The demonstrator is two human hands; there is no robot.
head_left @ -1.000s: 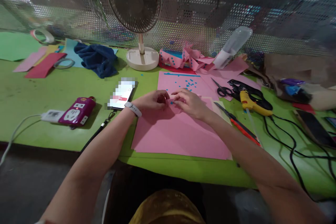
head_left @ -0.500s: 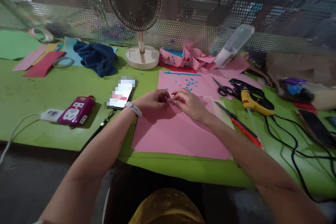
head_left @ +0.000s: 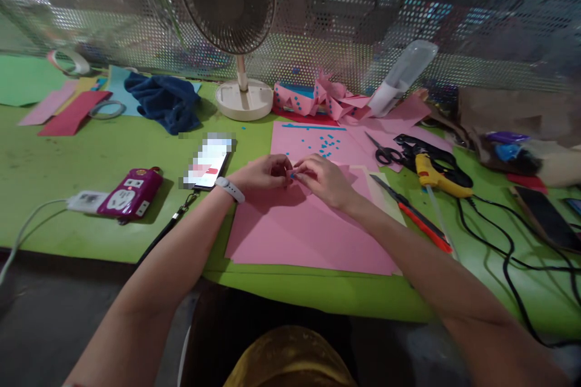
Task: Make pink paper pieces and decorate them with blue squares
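My left hand (head_left: 267, 173) and my right hand (head_left: 325, 180) meet over a stack of pink paper sheets (head_left: 290, 236). Between their fingertips is a small piece of pink paper (head_left: 293, 172) with a blue dot on it, partly hidden by the fingers. The left fingers are curled and pinch its left side. My right thumb and fingers close on it from the other side, by the dot. Just beyond, loose blue paper dots (head_left: 327, 144) and a thin blue strip (head_left: 313, 127) lie on another pink sheet.
Right of the stack are black scissors (head_left: 388, 154), an orange-handled cutter (head_left: 422, 227) and a yellow glue gun (head_left: 431, 175) with its cord. A phone (head_left: 209, 160) and purple power socket (head_left: 131, 193) lie left. Behind stand a fan (head_left: 245, 100) and dotted pink paper crowns (head_left: 318, 97).
Both hands stay together at nearly the same spot, with only small finger movement around the pink piece. The whole view has shifted slightly.
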